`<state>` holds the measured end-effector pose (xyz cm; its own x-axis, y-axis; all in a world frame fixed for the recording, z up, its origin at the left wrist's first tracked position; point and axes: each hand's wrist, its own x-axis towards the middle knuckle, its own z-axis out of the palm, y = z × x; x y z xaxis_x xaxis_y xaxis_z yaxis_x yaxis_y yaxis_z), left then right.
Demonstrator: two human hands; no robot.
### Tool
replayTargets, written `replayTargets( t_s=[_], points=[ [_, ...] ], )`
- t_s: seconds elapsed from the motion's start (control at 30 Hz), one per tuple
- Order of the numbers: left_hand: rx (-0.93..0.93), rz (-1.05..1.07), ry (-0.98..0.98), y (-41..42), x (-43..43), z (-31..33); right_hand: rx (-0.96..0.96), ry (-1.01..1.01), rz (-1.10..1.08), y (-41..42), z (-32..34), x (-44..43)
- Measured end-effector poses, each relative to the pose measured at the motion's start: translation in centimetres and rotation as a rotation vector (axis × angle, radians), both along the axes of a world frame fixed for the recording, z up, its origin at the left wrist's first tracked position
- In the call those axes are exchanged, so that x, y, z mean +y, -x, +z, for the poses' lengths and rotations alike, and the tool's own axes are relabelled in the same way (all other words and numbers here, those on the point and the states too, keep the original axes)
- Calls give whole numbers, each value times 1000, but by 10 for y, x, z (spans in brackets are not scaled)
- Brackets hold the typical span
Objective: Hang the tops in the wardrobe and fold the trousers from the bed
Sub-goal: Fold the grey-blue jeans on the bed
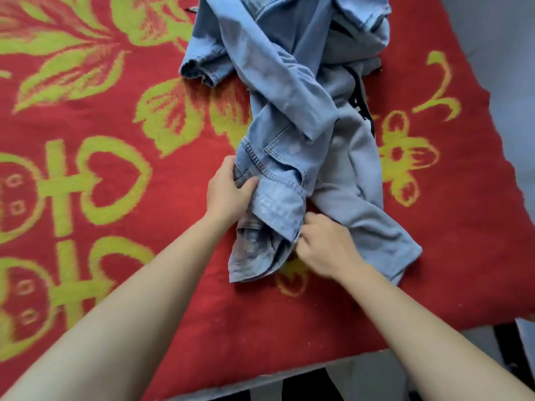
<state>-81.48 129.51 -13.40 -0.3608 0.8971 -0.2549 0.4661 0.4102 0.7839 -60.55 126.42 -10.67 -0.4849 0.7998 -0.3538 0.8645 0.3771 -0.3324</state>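
The light-blue denim jeans (278, 175) lie crumpled on the red blanket (115, 169) of the bed, one leg crossing up toward a heap of more denim at the far edge. A paler garment (356, 183) with a black cord (362, 102) lies beside and partly under them. The left hand (231, 192) grips the stitched band at the near end, thumb on top and fingers curled under. The right hand (327, 247) has its fingers bunched on the fold's right edge; it looks like a pinch, though the tips are hidden. Denim like this should be fairly heavy and limp yet stiff at the seams, so the waistband corners are the best hold — lift there and the legs should shake straight before folding.
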Motion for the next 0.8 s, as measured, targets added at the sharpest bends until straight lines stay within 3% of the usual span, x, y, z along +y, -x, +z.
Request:
replayTargets(
  t_s=[0.1, 0.23, 0.3, 0.37, 0.43, 0.57, 0.63, 0.7, 0.8],
  points=[
    [5, -265, -13, -1, -28, -1, 6, -42, -286, -7, 14, 12],
    [99, -338, 108, -1, -76, -15, -85, -27, -535, -5, 29, 37],
    [174, -384, 137, -13, -100, -15, 24, -171, -642, -2, 35, 55],
    [200, -399, 168, -28, -112, -13, 170, -354, -472, 13, 40, 69],
    [174, -382, 168, -39, -118, -16, 184, -336, -227, 41, 38, 72],
    [160, -197, 224, -40, -122, -11, -217, -44, 34, 88, 22, 62],
    [214, -133, 283, -31, -124, -3, -272, -32, 54, 86, 21, 59],
    [204, -125, 363, -11, -133, 4, -189, 19, 9, 73, 33, 57],
    [61, -27, 438, 26, -149, 27, -101, 169, -192, 36, 53, 45]
  ],
)
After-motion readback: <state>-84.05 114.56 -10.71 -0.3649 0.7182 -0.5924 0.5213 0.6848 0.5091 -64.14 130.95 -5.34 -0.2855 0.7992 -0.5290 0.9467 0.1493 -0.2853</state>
